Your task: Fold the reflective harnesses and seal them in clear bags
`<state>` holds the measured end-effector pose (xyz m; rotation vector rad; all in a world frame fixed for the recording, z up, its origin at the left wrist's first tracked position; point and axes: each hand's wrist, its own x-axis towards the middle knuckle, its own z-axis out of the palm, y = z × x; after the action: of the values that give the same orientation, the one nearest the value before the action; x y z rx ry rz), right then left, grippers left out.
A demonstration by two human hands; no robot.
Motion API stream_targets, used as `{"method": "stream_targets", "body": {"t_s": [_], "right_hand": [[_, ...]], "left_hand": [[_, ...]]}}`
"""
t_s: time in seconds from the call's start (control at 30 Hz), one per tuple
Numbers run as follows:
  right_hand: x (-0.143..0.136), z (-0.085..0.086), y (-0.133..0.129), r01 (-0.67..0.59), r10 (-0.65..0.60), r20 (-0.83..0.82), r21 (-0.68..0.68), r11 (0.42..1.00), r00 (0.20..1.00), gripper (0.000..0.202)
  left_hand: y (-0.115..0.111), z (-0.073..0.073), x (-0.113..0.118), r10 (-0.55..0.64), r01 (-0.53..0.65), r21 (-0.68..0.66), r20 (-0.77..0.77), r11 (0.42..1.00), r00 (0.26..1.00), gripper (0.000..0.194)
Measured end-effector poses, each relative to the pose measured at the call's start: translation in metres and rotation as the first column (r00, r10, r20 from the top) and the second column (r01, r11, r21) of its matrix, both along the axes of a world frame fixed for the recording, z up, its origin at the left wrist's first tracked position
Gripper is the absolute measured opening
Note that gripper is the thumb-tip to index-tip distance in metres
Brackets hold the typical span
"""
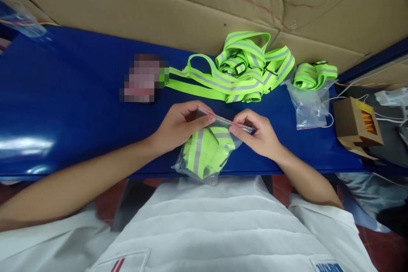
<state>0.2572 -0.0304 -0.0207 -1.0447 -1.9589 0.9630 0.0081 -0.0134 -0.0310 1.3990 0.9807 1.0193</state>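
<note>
Webbing (210, 148), lime green with a grey stripe, lies bunched inside a clear bag (196, 159) at the middle of the near edge of the table (79, 106); the bag's lower end shows past that edge, and whether the table bears any of its weight I cannot tell. Its red-lined zip strip (225, 120) slopes down to the right between the hands. The left hand (183, 127) pinches the strip's left part between thumb and fingers; the right hand (256, 135) grips near its right end likewise.

Handling this mouth well, I judge, means both pinches sitting right on the strip, drawing it straight so it cannot buckle, and working evenly along from one end. The webbing looks bulky, so it is best settled low, with no fold pressing into the track. Resting the bag's base fully on the table would ease the fingertips.

Beyond the hands, at the far edge, is a loose heap of similar straps (242, 87), trailing left to a pixelated item (143, 78). Toward the far right corner, another coiled strap (302, 77) sits at a second bag (310, 110); a cardboard box (350, 121) stands by the right edge.
</note>
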Motion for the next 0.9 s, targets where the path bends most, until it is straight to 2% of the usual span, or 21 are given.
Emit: {"method": "stream_targets", "body": {"t_s": [0.17,0.3,0.47,0.67,0.8,0.9], "right_hand": [[-0.0045,0.0025,-0.0031,-0.018,0.016,0.021,0.088,0.996,1.000,0.011],[-0.0058,0.0052,-0.0052,-0.039,0.037,0.018,0.169,0.985,0.999,0.008],[-0.0062,0.0043,-0.0081,-0.082,0.075,0.042,0.200,0.976,0.996,0.006],[-0.0091,0.0006,-0.0082,-0.083,0.064,0.089,0.225,0.971,0.994,0.005],[-0.0098,-0.0024,-0.0080,-0.090,0.077,0.062,0.226,0.970,0.995,0.003],[-0.0099,-0.0018,-0.0094,-0.098,0.085,0.065,0.232,0.968,0.994,0.003]], "left_hand": [[-0.0029,0.0054,-0.0003,-0.082,0.080,0.057,0.030,0.995,0.996,0.026],[-0.0027,0.0051,0.0005,-0.125,0.126,0.061,-0.012,0.990,0.992,0.028],[-0.0025,0.0003,0.0014,-0.169,0.175,0.082,-0.076,0.981,0.983,0.026],[-0.0017,-0.0013,0.0021,-0.174,0.177,0.079,-0.040,0.981,0.984,0.020],[-0.0014,-0.0008,0.0042,-0.201,0.203,0.038,-0.042,0.979,0.979,0.022],[-0.0036,0.0007,0.0064,-0.215,0.217,0.075,-0.035,0.973,0.976,0.018]]}}
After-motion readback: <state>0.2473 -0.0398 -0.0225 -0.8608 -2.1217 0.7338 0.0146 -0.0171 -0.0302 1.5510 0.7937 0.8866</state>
